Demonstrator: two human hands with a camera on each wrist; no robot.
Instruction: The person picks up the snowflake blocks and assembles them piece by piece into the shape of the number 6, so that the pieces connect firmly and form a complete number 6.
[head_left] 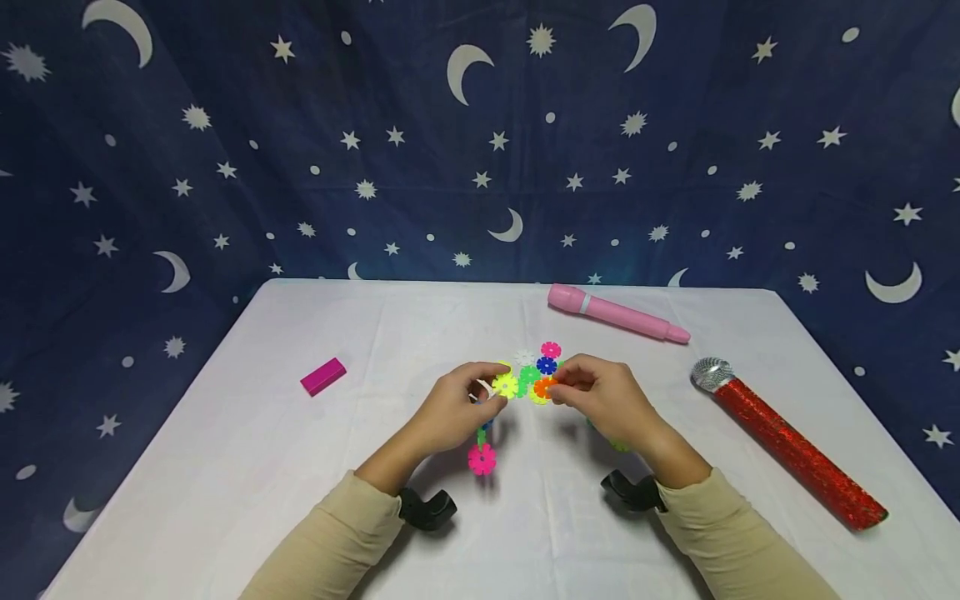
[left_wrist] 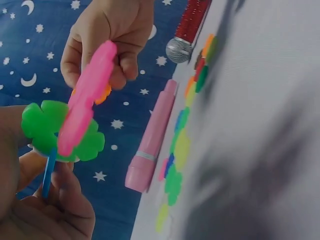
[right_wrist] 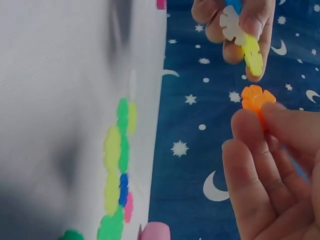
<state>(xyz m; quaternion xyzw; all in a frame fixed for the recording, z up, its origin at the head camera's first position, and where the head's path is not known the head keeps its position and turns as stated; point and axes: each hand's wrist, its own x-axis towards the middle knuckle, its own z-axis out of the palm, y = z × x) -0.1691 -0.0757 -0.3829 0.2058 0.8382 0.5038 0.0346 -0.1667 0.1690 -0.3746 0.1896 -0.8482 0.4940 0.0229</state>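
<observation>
My left hand (head_left: 453, 408) holds a small chain of flower-shaped snowflake discs between thumb and fingers. A yellow disc (head_left: 505, 385) points out toward the right, beside a white disc (right_wrist: 232, 26). A blue disc (left_wrist: 49, 172), a green disc (left_wrist: 42, 122) and a pink disc (head_left: 482, 459) extend from the near side of this chain. Thumb and fingertips of my right hand (head_left: 611, 400) pinch a single orange disc (right_wrist: 256, 98). In the right wrist view a short gap separates the orange disc from the yellow one. Both hands are raised above the table.
Several loose discs (head_left: 529, 375) lie on the white table (head_left: 225, 500) beyond and beneath the hands. A pink microphone-shaped stick (head_left: 618, 315) lies at the back, a red glittery microphone (head_left: 802, 454) at the right, a magenta block (head_left: 323, 377) at the left. A star-patterned cloth (head_left: 420, 208) hangs behind.
</observation>
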